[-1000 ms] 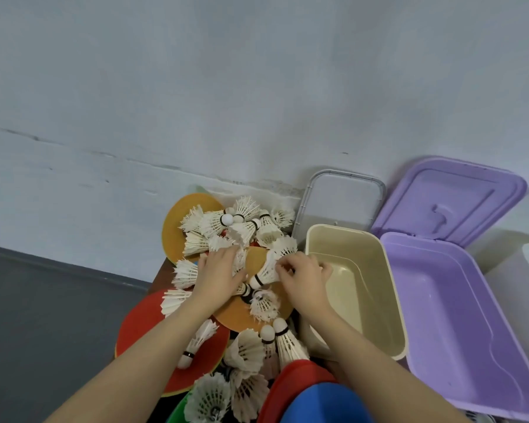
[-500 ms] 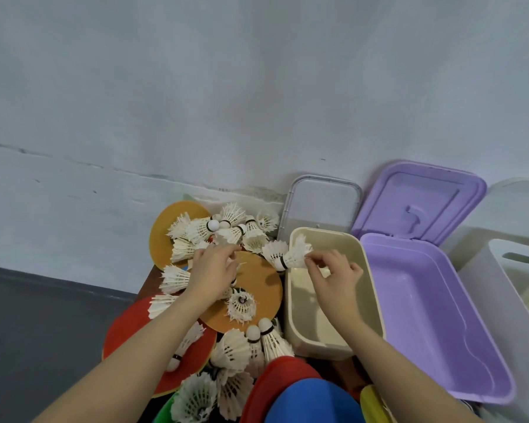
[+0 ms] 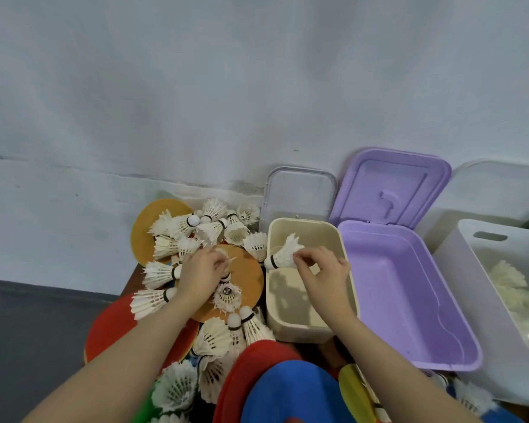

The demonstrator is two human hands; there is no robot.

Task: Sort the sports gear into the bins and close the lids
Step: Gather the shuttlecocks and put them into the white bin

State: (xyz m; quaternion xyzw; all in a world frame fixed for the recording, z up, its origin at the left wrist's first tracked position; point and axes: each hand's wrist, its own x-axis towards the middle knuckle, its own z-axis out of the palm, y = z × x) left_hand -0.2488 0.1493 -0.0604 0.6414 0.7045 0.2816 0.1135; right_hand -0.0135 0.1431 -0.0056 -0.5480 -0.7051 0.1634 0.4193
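storage corner, prob home: plain wall (image 3: 196, 87), plastic bins (image 3: 409, 300) on floor.

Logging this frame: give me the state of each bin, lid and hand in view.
Cream bin: open, appears empty.
Purple bin: open, empty.
Purple lid: off, leaning on the wall.
Clear lid: off, leaning on the wall.
White bin: open, holds white feathery gear.
Right hand: pinches a shuttlecock over the cream bin.
Left hand: on the shuttlecock pile; grip unclear.
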